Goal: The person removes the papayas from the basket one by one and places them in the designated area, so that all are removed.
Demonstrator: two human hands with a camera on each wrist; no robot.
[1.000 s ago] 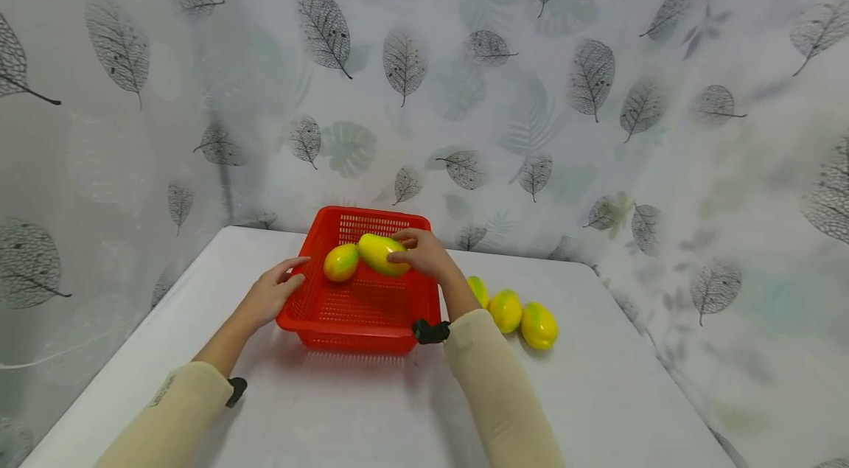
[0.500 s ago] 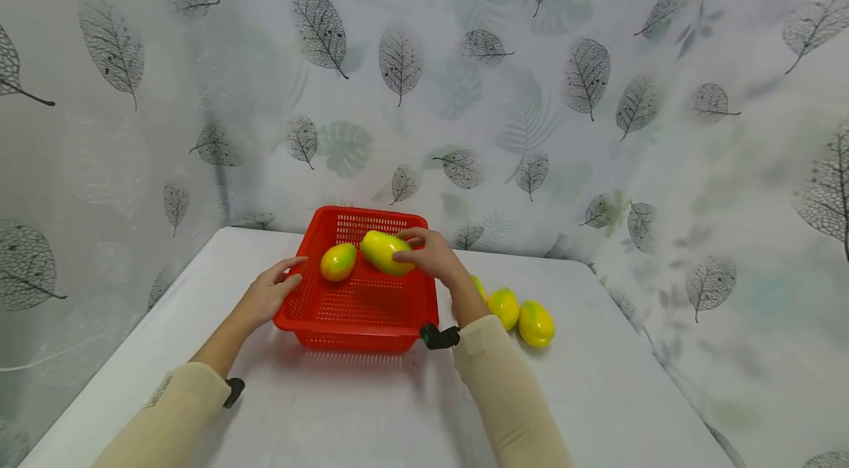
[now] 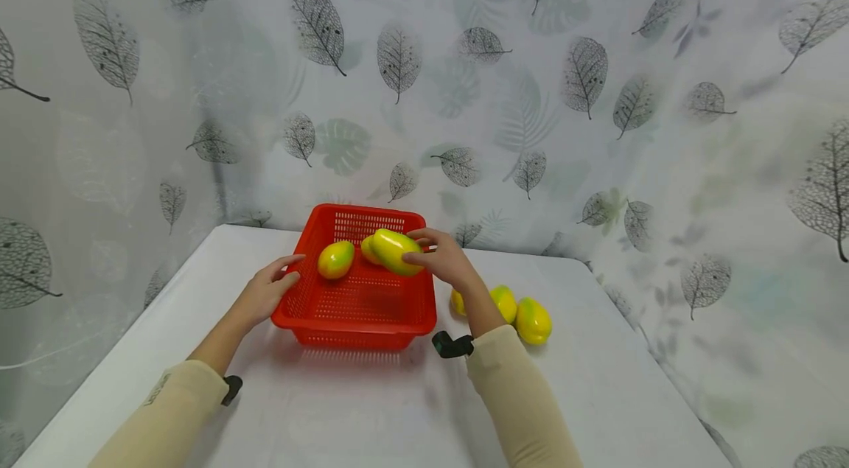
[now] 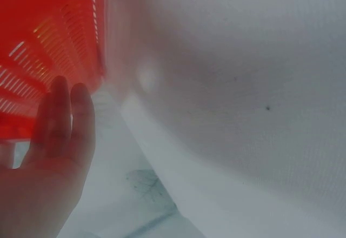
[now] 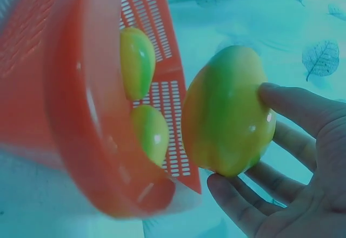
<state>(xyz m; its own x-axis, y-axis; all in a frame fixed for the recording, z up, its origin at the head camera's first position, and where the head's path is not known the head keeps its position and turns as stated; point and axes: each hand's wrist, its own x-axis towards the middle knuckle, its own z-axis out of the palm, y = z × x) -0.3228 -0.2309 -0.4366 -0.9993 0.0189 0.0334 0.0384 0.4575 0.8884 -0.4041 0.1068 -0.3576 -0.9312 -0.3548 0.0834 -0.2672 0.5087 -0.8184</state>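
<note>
My right hand (image 3: 441,258) holds a yellow-green mango (image 3: 396,252) by its right end, thumb and fingers around it, over the right side of the red plastic basket (image 3: 361,330). The right wrist view shows this mango raised beyond the basket's rim, pinched between thumb and fingertips. Inside the basket, one mango (image 3: 335,260) lies at the left; a second mango (image 3: 367,250) is partly hidden behind the held one. At the basket's left side is my left hand (image 3: 261,295); its fingers (image 4: 82,113) extend along the outer wall, seemingly touching it.
On the white table (image 3: 318,416), right of the basket, several mangoes sit in a row, among them the rightmost mango (image 3: 533,320); my right forearm partly covers others. A leaf-print curtain (image 3: 424,85) stands behind and at both sides.
My right hand has drifted slightly right with the mango still in its grasp, so the second mango in the basket now shows. The left hand stays beside the basket.
</note>
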